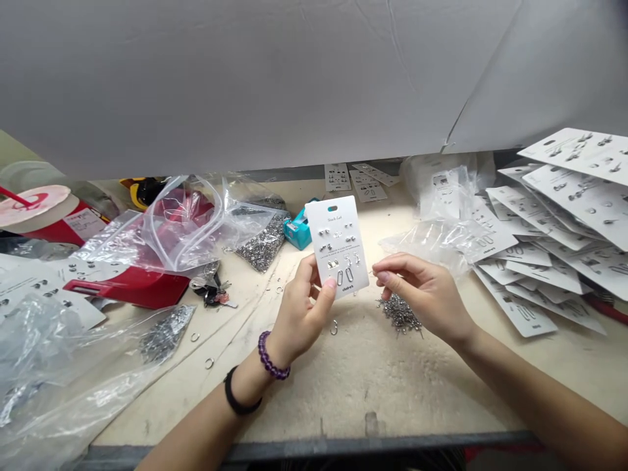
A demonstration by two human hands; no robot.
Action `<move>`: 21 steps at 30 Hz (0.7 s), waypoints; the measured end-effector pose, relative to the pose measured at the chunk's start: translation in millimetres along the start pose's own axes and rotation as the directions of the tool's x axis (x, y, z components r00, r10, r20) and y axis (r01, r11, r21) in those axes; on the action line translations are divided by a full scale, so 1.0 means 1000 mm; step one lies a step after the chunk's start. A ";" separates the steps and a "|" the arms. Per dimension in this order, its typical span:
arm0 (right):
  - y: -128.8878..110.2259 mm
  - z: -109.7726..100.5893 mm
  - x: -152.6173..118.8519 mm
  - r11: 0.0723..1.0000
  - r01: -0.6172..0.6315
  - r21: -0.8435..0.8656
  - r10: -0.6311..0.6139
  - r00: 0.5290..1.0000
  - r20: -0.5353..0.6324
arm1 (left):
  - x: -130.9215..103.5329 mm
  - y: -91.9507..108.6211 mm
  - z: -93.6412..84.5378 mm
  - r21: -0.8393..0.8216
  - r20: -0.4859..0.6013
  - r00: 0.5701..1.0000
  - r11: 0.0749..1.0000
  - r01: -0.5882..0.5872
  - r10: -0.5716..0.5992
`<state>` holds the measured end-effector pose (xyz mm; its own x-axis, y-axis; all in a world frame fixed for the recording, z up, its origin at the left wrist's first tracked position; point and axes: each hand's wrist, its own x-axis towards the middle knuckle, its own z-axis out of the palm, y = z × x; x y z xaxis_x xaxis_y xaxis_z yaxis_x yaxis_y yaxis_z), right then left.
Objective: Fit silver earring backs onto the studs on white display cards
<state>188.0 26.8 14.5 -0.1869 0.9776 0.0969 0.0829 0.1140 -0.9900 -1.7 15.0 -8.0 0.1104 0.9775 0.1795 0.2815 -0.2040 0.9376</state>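
Note:
My left hand (309, 301) grips a white earring card (338, 245) by its lower left edge, thumb in front. The card stands nearly upright, facing me, with several small earrings on it and two long silver loops near the bottom. Just off the card's right edge, my right hand (424, 291) has thumb and index finger pinched together; whatever lies between the tips is too small to name. Below that hand sits a pile of small metal pieces (402, 315). A single silver ring (334, 327) lies on the table under my left hand.
Stacked earring cards (549, 261) fill the right side, near a crumpled clear bag (426, 245). Behind the held card is a teal tape dispenser (297, 230). Leftward lie a zip bag (184, 226), a bag of metal parts (262, 242), keys (213, 288) and a red tool (132, 286).

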 end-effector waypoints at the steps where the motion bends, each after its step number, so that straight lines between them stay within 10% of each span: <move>1: 0.000 0.000 0.000 1.000 -0.021 0.011 0.021 1.000 0.004 | 0.000 -0.001 0.000 0.002 0.002 1.000 1.000 -0.003 0.003; 12: 0.010 0.005 0.002 0.961 -0.154 0.232 0.145 0.988 0.055 | -0.002 -0.001 0.001 0.059 0.039 0.999 0.998 -0.006 0.004; 21: 0.014 0.004 -0.001 0.900 0.347 -0.265 -0.360 0.933 0.000 | -0.002 0.000 0.002 0.049 0.039 0.999 0.999 -0.018 0.016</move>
<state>185.3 26.7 0.1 -0.2045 0.8712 0.4464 0.2694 0.4885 -0.8299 -0.3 13.2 -9.0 0.1522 0.9713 0.1826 0.3256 -0.2237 0.9187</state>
